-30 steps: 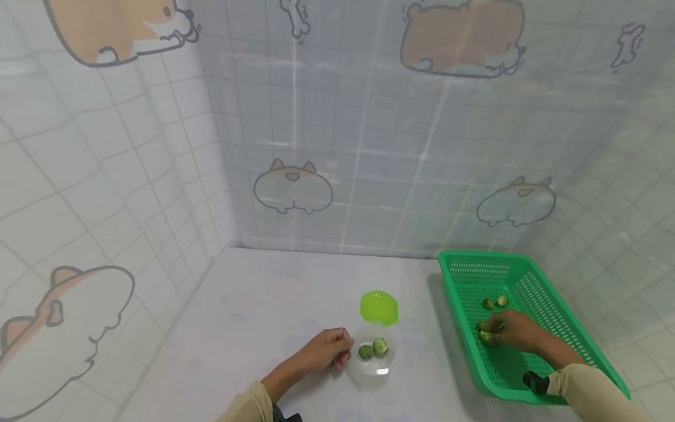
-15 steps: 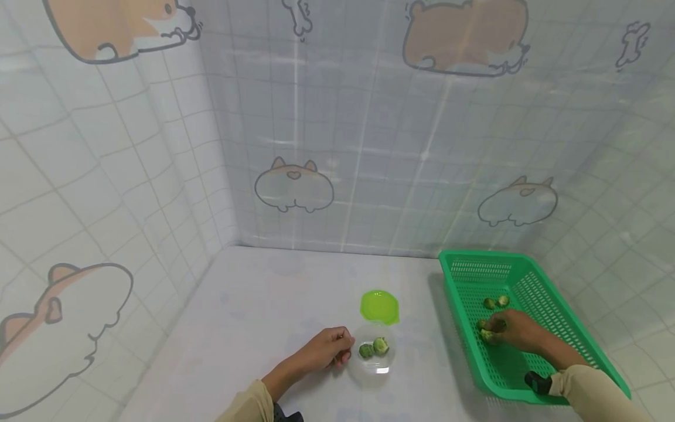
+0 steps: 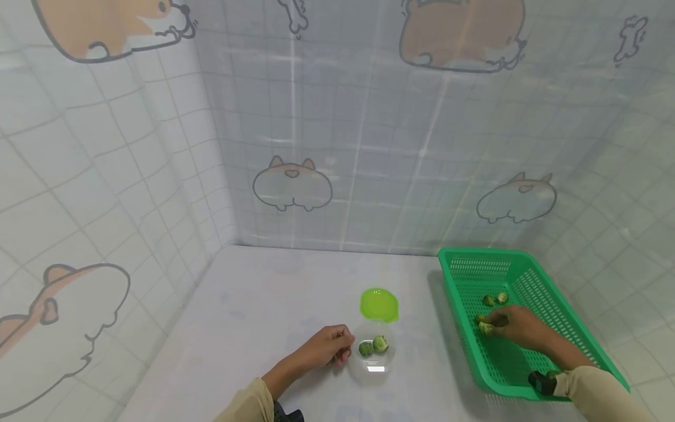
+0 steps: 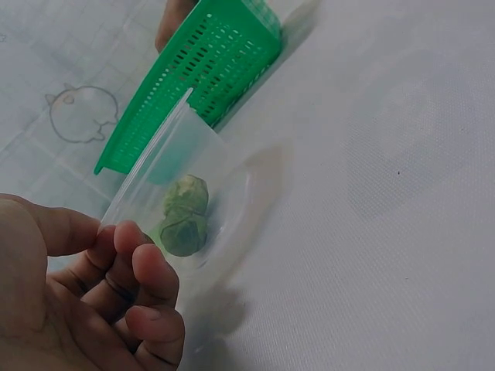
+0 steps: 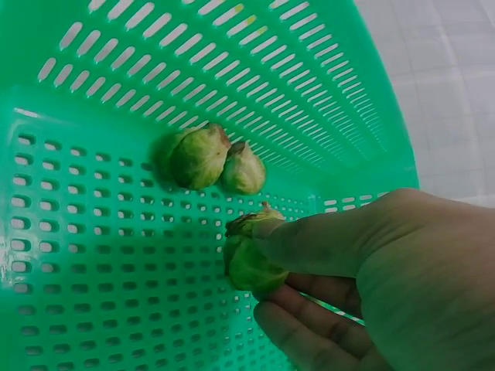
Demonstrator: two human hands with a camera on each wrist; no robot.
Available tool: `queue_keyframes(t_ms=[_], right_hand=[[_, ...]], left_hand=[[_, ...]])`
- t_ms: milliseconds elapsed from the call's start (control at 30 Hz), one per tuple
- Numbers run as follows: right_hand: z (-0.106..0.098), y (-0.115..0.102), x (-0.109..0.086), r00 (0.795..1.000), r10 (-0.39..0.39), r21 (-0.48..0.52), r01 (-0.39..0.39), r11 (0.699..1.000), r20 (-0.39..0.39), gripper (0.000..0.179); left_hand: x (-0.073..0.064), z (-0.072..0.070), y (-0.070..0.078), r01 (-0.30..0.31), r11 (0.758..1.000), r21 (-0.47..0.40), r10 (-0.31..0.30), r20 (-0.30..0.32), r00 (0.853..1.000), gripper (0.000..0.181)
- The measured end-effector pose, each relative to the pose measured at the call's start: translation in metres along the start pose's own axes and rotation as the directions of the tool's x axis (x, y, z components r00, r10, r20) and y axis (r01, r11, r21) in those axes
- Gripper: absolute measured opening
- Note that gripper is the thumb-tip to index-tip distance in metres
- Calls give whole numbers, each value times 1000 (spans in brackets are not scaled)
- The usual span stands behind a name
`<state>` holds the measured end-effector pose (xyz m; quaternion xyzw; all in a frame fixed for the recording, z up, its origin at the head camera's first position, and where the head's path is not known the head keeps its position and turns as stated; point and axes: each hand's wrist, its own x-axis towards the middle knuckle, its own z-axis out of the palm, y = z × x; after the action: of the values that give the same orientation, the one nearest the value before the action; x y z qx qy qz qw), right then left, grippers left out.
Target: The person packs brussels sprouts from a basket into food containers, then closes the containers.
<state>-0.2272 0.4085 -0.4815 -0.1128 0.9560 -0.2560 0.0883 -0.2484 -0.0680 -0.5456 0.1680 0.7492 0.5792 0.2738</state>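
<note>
My left hand (image 3: pixel 329 347) pinches the rim of a clear plastic bowl (image 4: pixel 224 166) between thumb and index finger, the other fingers curled beside its wall. Two Brussels sprouts (image 3: pixel 372 346) lie together in the bowl. Inside a green slotted basket (image 3: pixel 464 363) on the right, my right hand (image 3: pixel 522 328) pinches a Brussels sprout (image 5: pixel 251 263) between thumb and fingers. My thumb covers part of this sprout. Two more sprouts (image 5: pixel 199 158) rest against each other on the basket floor near its slotted wall in the right wrist view.
A bright green lid (image 3: pixel 379 305) lies flat on the white table (image 3: pixel 263 293) just behind the bowl. Another sprout (image 3: pixel 552 374) shows partly beside my right wrist in the basket. Patterned, tile-print sheets (image 3: pixel 369 146) enclose the table at the back and sides.
My right hand has risen slightly with the sprout, and its wrist has shifted a little right, uncovering part of a sprout beside it. My left hand stays at the bowl's rim.
</note>
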Motion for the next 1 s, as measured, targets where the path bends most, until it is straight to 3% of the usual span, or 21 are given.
queue_keyframes(t_ms=[333,600,767,1000], right_hand=[[-3,-6,-1,997,-38,-11,37,999,-68,28],[-8,-16,-3,982,-43,-38,37,999,-182,28],[-14,-25,-5,975,-9,3,10,1000,-224,31],[-19,-33,-3,976,27,49,-17,999,-218,35]], left_hand=[[1,0,-3,-4,1000,-5,4,3,1000,28],[2,0,-3,-2,1000,1,2,0,1000,28],[2,0,-2,6,1000,10,-6,-4,1000,27],[1,0,-1,9,1000,12,-9,-7,1000,30]])
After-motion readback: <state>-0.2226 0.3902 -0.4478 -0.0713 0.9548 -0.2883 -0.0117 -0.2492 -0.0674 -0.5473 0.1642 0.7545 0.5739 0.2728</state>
